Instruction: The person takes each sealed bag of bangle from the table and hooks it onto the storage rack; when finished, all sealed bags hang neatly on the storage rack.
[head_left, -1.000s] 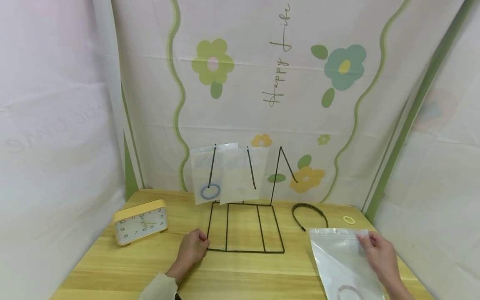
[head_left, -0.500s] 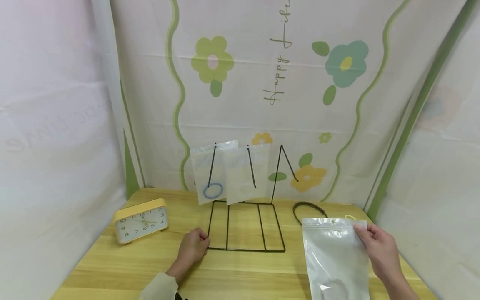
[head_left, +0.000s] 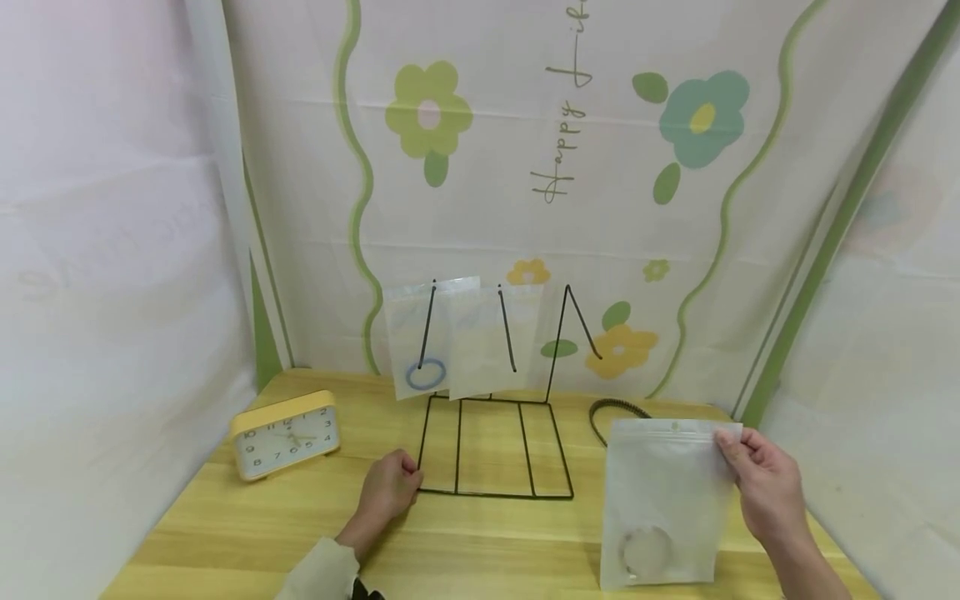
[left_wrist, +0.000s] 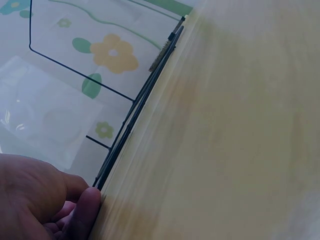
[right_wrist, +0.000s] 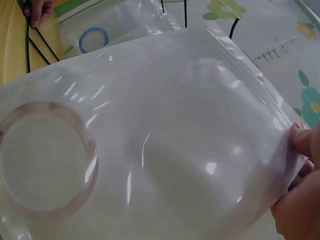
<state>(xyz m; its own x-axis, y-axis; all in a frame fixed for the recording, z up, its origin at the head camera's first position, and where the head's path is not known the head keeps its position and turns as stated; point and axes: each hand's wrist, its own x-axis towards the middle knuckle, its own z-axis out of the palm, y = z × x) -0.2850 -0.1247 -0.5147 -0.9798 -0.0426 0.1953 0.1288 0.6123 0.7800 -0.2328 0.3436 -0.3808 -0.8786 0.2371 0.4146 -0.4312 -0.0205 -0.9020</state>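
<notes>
My left hand (head_left: 390, 486) pinches the front left corner of a black wire display rack (head_left: 495, 495); in the left wrist view, thumb and fingers (left_wrist: 86, 210) close on its base wire. My right hand (head_left: 772, 487) holds a clear zip-lock bag (head_left: 675, 483) by its upper right corner, upright above the table, right of the rack. A pale pinkish ring (right_wrist: 55, 215) lies low in that bag. Two more bags hang on the rack's left and middle hooks: one bag with a blue ring (head_left: 408, 379) inside, and another bag (head_left: 480, 367) whose contents I cannot make out.
A yellow alarm clock (head_left: 288, 437) stands at the table's left. A dark headband (head_left: 618, 403) lies right of the rack, partly behind the held bag. The rack's right hook (head_left: 583, 322) carries no bag. Flowered cloth (head_left: 480, 200) hangs behind the table.
My right hand has raised the bag, which now hangs upright and covers the small yellow ring on the table. My left hand keeps its place on the rack. The view has tilted slightly.
</notes>
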